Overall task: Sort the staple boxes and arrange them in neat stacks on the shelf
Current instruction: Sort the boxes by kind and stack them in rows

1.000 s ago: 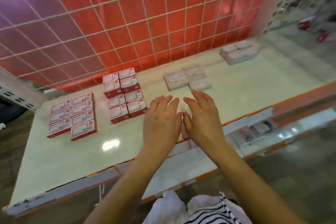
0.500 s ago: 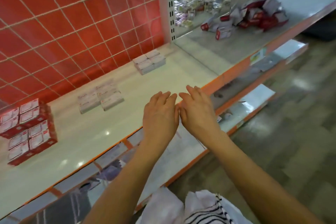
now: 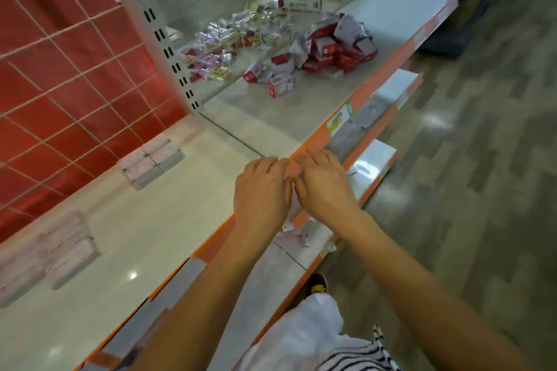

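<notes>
left hand (image 3: 261, 190), right hand (image 3: 326, 187), perhaps touching

Near section of shelf (image 3: 180, 220): first group of staple boxes (image 3: 60, 253) at far left; second group of boxes (image 3: 152, 164) further right, close against wire grid (image 3: 60, 69) at back. Groups well apart.
Right of second group: upright post (image 3: 159, 39), between near section and far section.
On far section: loose heap of boxes (image 3: 328, 48) toward front edge; scatter of small packets (image 3: 223, 42) left of and behind heap, by the post.
Over front edge of shelf, near seam between sections: left hand (image 3: 262, 190) and right hand (image 3: 325, 187), side by side, touching.
Below the hands: lower shelf (image 3: 280, 268), a few small items on it.
</notes>
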Demonstrator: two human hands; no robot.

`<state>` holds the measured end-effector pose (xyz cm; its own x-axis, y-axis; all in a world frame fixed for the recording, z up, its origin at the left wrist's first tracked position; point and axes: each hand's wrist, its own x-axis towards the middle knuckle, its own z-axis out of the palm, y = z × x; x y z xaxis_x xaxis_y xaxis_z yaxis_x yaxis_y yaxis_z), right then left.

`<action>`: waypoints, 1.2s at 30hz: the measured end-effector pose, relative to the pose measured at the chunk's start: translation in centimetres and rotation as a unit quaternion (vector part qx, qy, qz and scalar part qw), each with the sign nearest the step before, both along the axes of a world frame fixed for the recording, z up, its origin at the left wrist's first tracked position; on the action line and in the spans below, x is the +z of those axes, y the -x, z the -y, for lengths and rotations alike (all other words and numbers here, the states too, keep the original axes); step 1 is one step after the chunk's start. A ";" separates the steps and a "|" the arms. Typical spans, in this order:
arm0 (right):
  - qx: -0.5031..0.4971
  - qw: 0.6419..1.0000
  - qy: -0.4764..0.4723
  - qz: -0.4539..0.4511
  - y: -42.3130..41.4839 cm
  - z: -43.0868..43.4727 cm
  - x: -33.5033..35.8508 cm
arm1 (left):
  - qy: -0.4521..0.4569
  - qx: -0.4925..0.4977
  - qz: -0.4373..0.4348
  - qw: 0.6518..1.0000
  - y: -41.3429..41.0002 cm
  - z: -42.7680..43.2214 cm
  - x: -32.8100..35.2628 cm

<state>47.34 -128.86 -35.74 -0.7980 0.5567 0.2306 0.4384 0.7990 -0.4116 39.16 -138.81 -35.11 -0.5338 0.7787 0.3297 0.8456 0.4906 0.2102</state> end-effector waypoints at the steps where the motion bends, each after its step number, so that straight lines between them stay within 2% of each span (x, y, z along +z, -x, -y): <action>1: 0.000 1.000 0.012 -0.001 0.3 -1.4 0.0 | 0.002 -0.003 0.003 1.000 0.4 -1.5 -0.1; 7: -0.014 0.998 0.017 0.056 3.0 -10.0 0.7 | 0.026 0.006 0.040 0.999 4.5 -10.4 0.3; 10: -0.033 0.999 0.010 0.040 4.2 -13.8 0.9 | -0.005 -0.007 0.014 1.000 6.4 -14.0 1.0; 13: -0.048 0.998 0.019 0.030 5.0 -16.9 1.0 | 0.049 0.040 0.045 0.997 8.4 -17.2 0.7; 16: -0.048 0.998 0.021 0.018 6.0 -19.5 0.8 | 0.036 0.051 0.003 0.998 10.6 -18.9 -0.2; 20: -0.047 0.998 0.040 -0.009 7.6 -23.1 0.8 | 0.035 0.103 0.010 0.994 13.7 -20.7 -1.2; 27: -0.006 0.994 0.014 -0.111 10.9 -28.5 1.5 | 0.022 0.142 0.072 0.987 14.3 -23.5 -1.3; 33: 0.037 0.998 0.035 -0.025 13.6 -31.7 2.5 | -0.024 0.227 0.154 0.961 14.2 -24.8 -1.3; 36: 0.055 0.998 -0.007 -0.023 14.6 -32.3 2.4 | -0.066 0.284 0.218 0.931 13.9 -25.0 -1.3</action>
<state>32.74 -96.53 -33.34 -0.8426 0.4629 0.2752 0.3292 0.8472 -0.4170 25.27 -113.85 -36.38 -0.9528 0.2982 0.0577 0.2775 0.7777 0.5640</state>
